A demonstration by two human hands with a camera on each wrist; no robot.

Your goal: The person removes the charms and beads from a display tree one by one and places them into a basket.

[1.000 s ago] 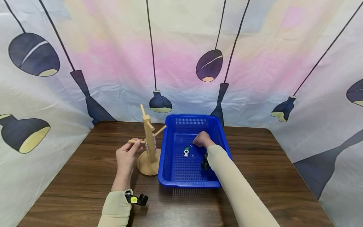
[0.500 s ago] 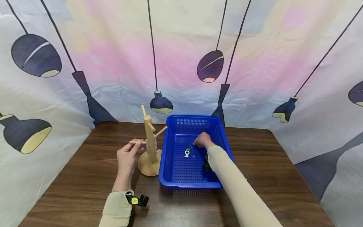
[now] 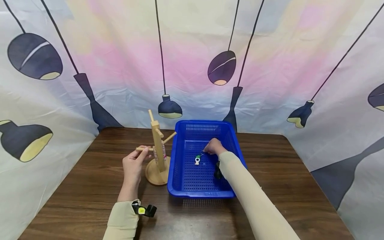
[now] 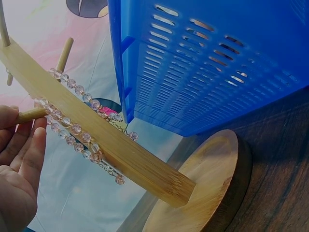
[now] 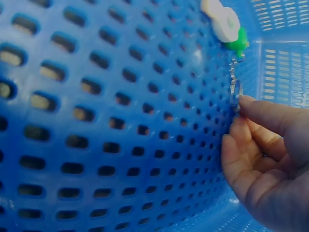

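Observation:
My left hand (image 3: 133, 166) pinches a side peg (image 4: 30, 115) of a wooden jewelry stand (image 3: 158, 146) with a round base. Bead bracelets (image 4: 76, 129) of clear and pinkish beads hang from pegs on the stand, one of them right at the left fingertips. Inside a blue plastic basket (image 3: 201, 194), my right hand (image 3: 214, 147) pinches the metal ring (image 5: 236, 92) of a keychain. Its white and green figure charm (image 3: 197, 160) lies on the basket floor, joined to the ring by a short chain. The curled fingers hide part of the ring.
The stand is at the basket's left side, with one peg reaching toward the rim. Both are on a dark wooden table (image 3: 90, 186). Behind the table hangs a cloth backdrop (image 3: 192, 66) printed with lamps. A black wrist camera (image 3: 145, 210) sits on the left sleeve.
The keychain ring looks slightly shifted at the right fingertips. Both hands otherwise stay where they were; the whole head view sways a little.

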